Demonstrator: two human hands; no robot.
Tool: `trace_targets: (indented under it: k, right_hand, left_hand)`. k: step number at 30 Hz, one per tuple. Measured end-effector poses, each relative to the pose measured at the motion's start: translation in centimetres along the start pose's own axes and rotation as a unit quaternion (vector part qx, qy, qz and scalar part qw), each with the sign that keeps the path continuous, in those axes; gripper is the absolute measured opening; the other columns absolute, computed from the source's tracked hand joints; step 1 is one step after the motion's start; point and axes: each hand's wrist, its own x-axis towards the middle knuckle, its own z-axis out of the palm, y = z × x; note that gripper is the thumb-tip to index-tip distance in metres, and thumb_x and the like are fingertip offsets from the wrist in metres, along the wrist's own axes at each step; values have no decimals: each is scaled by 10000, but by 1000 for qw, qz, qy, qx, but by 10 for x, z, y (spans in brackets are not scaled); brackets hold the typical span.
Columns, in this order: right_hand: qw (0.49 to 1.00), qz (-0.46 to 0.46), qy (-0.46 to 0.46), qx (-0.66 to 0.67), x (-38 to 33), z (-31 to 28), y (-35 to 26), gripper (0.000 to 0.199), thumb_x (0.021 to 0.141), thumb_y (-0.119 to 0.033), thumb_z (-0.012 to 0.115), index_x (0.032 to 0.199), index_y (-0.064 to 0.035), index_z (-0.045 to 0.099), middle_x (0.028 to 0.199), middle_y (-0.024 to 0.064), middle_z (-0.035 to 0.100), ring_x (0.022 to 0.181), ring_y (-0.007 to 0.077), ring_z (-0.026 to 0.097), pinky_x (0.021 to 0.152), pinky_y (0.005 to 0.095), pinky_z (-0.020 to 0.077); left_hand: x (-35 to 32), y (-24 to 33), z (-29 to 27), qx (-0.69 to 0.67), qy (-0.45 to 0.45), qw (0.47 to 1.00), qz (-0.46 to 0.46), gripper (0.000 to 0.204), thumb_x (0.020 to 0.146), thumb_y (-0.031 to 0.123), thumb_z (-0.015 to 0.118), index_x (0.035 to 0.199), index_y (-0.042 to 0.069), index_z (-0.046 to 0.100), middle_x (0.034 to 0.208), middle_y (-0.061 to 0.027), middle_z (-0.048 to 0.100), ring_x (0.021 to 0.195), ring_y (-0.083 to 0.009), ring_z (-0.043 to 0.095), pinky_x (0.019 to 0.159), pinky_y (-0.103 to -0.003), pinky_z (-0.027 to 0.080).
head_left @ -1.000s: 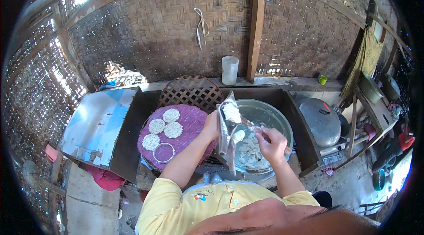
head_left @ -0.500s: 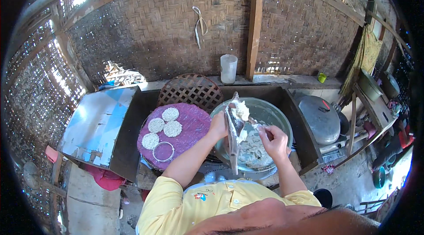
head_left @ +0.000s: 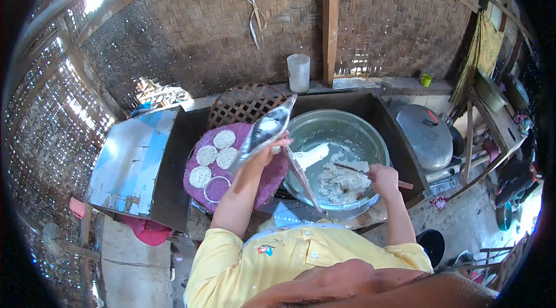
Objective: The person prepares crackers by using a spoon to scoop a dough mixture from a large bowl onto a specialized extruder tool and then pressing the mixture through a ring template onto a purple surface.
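Note:
My left hand point(head_left: 267, 154) grips a shiny see-through plastic bag point(head_left: 267, 127), its flaps spreading to both sides over the left rim of a grey-green basin point(head_left: 383, 145). Inside the basin lies a mass of sticky white dough point(head_left: 346, 187). My right hand point(head_left: 382, 180) is closed around a thin spatula point(head_left: 351, 168) with a wooden handle, its tip at the dough. To the left, a round tray covered with purple cloth point(head_left: 266, 187) bears several white, stringy discs point(head_left: 225, 139). A thin ring point(head_left: 209, 196) lies near them.
A dark trough point(head_left: 399, 160) surrounds the basin. Behind the tray leans an open-weave basket point(head_left: 240, 102). A translucent container point(head_left: 299, 73) stands on the back ledge. A big lidded pot point(head_left: 425, 137) is on the right, and a blue-white panel point(head_left: 130, 163) on the left.
My right hand has moved down and right, taking the spatula from the bag to the dough. My left hand has shifted left and up with the bag, which has tilted and spread.

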Motion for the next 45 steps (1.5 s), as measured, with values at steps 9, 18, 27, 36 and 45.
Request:
trace_targets:
  k: [9, 18, 27, 36, 45]
  right_hand:
    - [837, -1, -14, 547, 33, -17, -51, 220, 752, -91, 621, 957, -17, 594, 804, 122, 611, 753, 212, 599, 690, 288, 463]
    - [860, -154, -67, 482, 59, -3, -84, 230, 759, -66, 607, 980, -5, 601, 956, 122, 617, 841, 222, 598, 721, 298, 468]
    - [811, -72, -96, 573, 14, 9, -71, 241, 769, -49, 591, 1000, 22, 583, 904, 114, 611, 790, 190, 576, 698, 292, 452]
    - [741, 81, -126, 654, -5, 12, -58, 268, 812, -85, 560, 1060, 14, 572, 810, 27, 585, 676, 82, 508, 593, 232, 422]
    - [798, 77, -107, 588, -1, -9, -41, 258, 790, -140, 605, 1014, -12, 603, 796, 56, 614, 657, 106, 540, 596, 250, 438]
  left_hand:
    - [-12, -1, 36, -463, -212, 858, 60, 174, 611, 188, 635, 761, 151, 555, 771, -37, 511, 926, -238, 465, 1027, -532, 203]
    - [-18, -16, 39, -492, -199, 846, 47, 187, 665, 253, 627, 797, 133, 571, 788, -54, 537, 967, -273, 448, 922, -401, 338]
    - [0, -11, 16, -469, -173, 862, 80, 161, 685, 239, 605, 815, 145, 613, 812, -53, 554, 928, -238, 460, 938, -384, 311]
    - [4, 19, 21, -160, -51, 957, 235, 226, 638, -34, 565, 825, 83, 515, 812, -16, 446, 852, -146, 476, 994, -467, 298]
    - [-14, 16, 28, -285, -115, 952, -1, 538, 854, 494, 412, 1117, 27, 464, 929, -97, 575, 767, -217, 593, 683, -350, 521]
